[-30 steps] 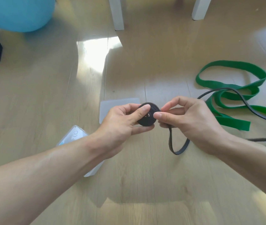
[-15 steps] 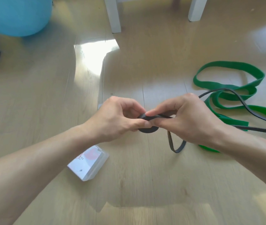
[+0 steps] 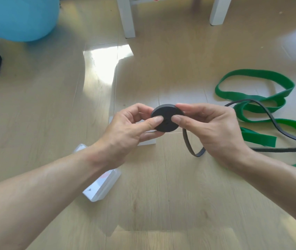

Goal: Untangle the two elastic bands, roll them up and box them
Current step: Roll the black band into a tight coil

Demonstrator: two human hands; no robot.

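While hands (image 3: 168, 123) pinch black roll (image 3: 167, 118), clear box (image 3: 105, 186) alongside.

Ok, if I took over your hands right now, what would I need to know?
Left hand and right hand both pinch the black roll, thumbs on its face.
The black band's loose tail hangs below the right hand and trails right across the floor, lying over the green band.
The green band lies loose on the floor, unrolled.
The clear box sits on the floor under the left forearm.
Done: black band partly rolled.
Left: finish that roll, roll the green band, box both.
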